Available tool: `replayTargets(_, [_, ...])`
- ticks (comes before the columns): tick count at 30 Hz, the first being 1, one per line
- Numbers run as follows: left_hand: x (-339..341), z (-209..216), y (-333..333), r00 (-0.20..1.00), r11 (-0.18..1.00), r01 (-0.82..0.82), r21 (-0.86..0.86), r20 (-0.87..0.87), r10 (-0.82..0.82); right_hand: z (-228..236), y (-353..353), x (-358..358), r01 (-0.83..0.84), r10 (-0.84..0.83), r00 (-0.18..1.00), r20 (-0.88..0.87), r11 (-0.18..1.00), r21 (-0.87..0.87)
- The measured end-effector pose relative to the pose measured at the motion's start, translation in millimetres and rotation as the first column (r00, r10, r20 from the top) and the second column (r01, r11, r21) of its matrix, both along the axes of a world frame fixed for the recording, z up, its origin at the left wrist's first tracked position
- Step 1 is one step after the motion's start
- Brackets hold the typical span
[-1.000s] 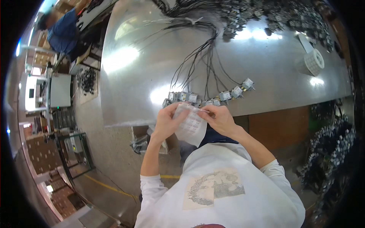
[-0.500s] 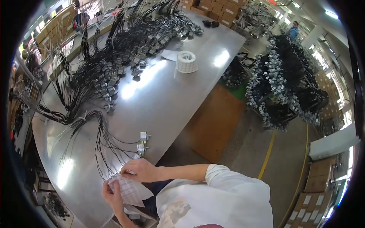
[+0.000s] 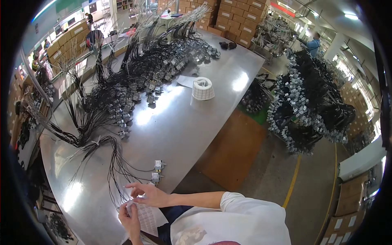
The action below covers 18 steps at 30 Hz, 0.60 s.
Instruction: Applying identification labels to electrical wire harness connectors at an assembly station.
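I've got a loose white top (image 3: 241, 222) on my feed, the right sleeve (image 3: 233, 201) wrinkled and stopping partway down the arm. Left hand (image 3: 130, 221) and right hand (image 3: 154, 197) are bare. There's a beige-grey print (image 3: 192, 235) on the chest, navy trousers (image 3: 176, 213) left of it, and some dark red thing (image 3: 225, 243) I can't make out at the near edge.

Label sheet (image 3: 148, 217): white, rows of print, tilted; I see its upper corner in the left hand (image 3: 129, 216). Beyond the right hand (image 3: 150, 197) I log two small, boxy silvery units (image 3: 158, 165), black cables (image 3: 109, 139) attached.
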<state>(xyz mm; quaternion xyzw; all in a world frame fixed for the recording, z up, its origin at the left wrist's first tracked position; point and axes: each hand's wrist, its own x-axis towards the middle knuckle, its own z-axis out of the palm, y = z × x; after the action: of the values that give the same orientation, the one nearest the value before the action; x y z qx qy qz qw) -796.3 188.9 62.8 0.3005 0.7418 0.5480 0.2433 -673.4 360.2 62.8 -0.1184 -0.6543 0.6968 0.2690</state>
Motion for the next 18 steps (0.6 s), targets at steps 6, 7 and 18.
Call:
replayTargets(6, [-1,-4,-3,1.000,0.999,-0.028,-0.025,-0.008,0.028,-3,-2,2,-0.004,0.004,0.994,0.108,1.000,-0.003])
replayTargets(7, [-2,-4,-4,0.999,0.999,-0.036,-0.039,-0.041,0.034,-5,-2,2,0.014,-0.023,0.995,0.100,0.995,0.095])
replayTargets(18, [6,-9,3,0.995,0.996,0.031,-0.078,-0.090,-0.038,-7,-2,-1,-0.016,0.018,1.000,0.022,0.996,-0.091])
